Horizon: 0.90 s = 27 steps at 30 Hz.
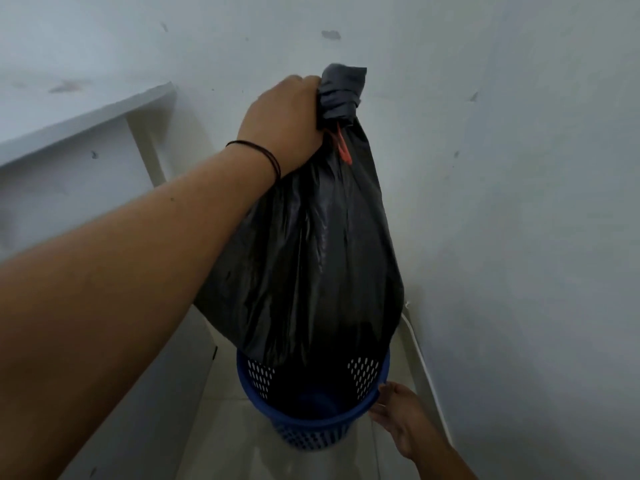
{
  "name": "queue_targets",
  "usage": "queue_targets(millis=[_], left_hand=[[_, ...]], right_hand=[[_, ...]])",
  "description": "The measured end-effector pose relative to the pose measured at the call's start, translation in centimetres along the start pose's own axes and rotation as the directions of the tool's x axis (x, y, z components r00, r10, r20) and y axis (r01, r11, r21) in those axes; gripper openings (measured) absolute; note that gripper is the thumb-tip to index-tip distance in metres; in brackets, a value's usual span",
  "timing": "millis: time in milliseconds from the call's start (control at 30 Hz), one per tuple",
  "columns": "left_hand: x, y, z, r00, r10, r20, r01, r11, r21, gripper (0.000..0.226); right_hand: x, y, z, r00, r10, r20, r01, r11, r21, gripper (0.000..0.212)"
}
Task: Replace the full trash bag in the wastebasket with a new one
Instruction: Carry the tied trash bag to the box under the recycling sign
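Note:
A full black trash bag [311, 258] hangs in the air, its neck gathered and closed by a red drawstring [344, 147]. My left hand [284, 123] is clenched around that neck and holds the bag up. The bag's bottom is just above or still inside the mouth of a blue perforated wastebasket [301, 422] on the floor below. My right hand [398, 415] grips the basket's rim at its right side. The inside of the basket is mostly hidden by the bag.
A white wall [519, 202] runs close on the right and behind. A white table or shelf [86, 116] with a leg stands at the left. The basket sits on a pale tiled floor [221, 445] in the narrow gap between them.

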State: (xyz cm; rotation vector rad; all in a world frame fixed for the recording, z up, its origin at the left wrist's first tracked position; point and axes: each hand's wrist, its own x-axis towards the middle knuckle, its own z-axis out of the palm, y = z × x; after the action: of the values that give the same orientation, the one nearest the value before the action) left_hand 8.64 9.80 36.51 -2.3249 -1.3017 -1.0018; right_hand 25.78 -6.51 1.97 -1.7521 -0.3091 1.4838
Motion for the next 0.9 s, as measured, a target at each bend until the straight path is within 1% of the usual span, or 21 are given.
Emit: queue_targets(millis=[33,67,100,167,200,233,267,367,400,467,533,600,700,767,833,900], left_hand=[[0.4,0.1,-0.7,1.0,0.0,-0.012,0.0,1.0,0.01,0.018],[0.6,0.3,-1.4,1.0,-0.007,-0.021,0.007,1.0,0.014,0.015],[0.6,0.4,-2.0,0.999,-0.019,-0.031,0.019,1.0,0.013,0.013],[0.2,0.8,-3.3,0.998,-0.057,-0.038,0.057,0.998,0.007,0.013],[-0.2,1.1,-3.9,0.996,-0.077,-0.032,0.077,0.997,0.001,0.012],[-0.7,1.4,-4.7,0.995,-0.094,-0.025,0.094,0.996,-0.008,0.01],[-1.3,1.7,-5.5,0.994,-0.109,-0.018,0.108,0.994,-0.018,0.009],[-3.4,2.5,-8.0,0.988,-0.153,-0.031,0.151,0.987,-0.051,0.007],[-4.2,2.7,-8.8,0.985,-0.168,-0.047,0.165,0.984,-0.067,0.006],[-5.6,3.0,-10.4,0.978,-0.188,-0.087,0.178,0.978,-0.107,0.007],[-7.1,3.6,-11.8,0.975,-0.177,-0.137,0.157,0.977,-0.146,0.009],[-8.0,4.1,-12.9,0.974,-0.153,-0.17,0.12,0.975,-0.187,0.003],[-8.5,4.4,-13.1,0.982,-0.132,-0.134,0.103,0.975,-0.199,0.003],[-8.3,4.2,-12.9,0.988,-0.133,-0.083,0.116,0.976,-0.184,0.004],[-7.7,4.0,-13.0,0.988,-0.154,-0.025,0.147,0.972,-0.182,0.007],[-6.7,4.1,-13.6,0.985,-0.166,0.044,0.171,0.967,-0.19,0.016]], right_hand=[[-0.6,-0.8,-0.2,0.997,-0.065,-0.048,0.059,0.992,-0.115,0.041],[-1.4,-1.9,-0.6,0.98,-0.167,-0.106,0.134,0.955,-0.265,0.048],[-2.4,-3.4,-0.9,0.944,-0.295,-0.15,0.215,0.891,-0.4,0.05],[-5.0,-6.7,-1.6,0.82,-0.549,-0.162,0.367,0.722,-0.586,0.044],[-6.5,-8.4,-1.8,0.76,-0.635,-0.143,0.411,0.639,-0.65,0.04],[-8.0,-10.1,-1.9,0.718,-0.686,-0.117,0.422,0.563,-0.71,0.04],[-9.6,-11.6,-1.9,0.698,-0.711,-0.088,0.408,0.496,-0.767,0.043],[-14.3,-14.3,-1.6,0.67,-0.742,-0.004,0.326,0.299,-0.897,0.046],[-15.8,-14.5,-1.4,0.657,-0.754,0.015,0.303,0.246,-0.921,0.045],[-18.3,-14.1,-1.3,0.631,-0.775,0.03,0.263,0.178,-0.948,0.043],[-20.3,-13.3,-1.3,0.622,-0.782,0.042,0.214,0.118,-0.97,0.042],[-21.7,-13.3,-1.1,0.613,-0.788,0.054,0.188,0.079,-0.979,0.042],[-22.9,-14.9,-0.9,0.619,-0.782,0.067,0.177,0.056,-0.983,0.04],[-23.5,-16.6,-1.0,0.662,-0.747,0.059,0.144,0.05,-0.988,0.039],[-24.1,-18.4,-1.3,0.726,-0.686,0.045,0.113,0.055,-0.992,0.04],[-25.2,-20.2,-1.7,0.791,-0.61,0.046,0.112,0.071,-0.991,0.04]])
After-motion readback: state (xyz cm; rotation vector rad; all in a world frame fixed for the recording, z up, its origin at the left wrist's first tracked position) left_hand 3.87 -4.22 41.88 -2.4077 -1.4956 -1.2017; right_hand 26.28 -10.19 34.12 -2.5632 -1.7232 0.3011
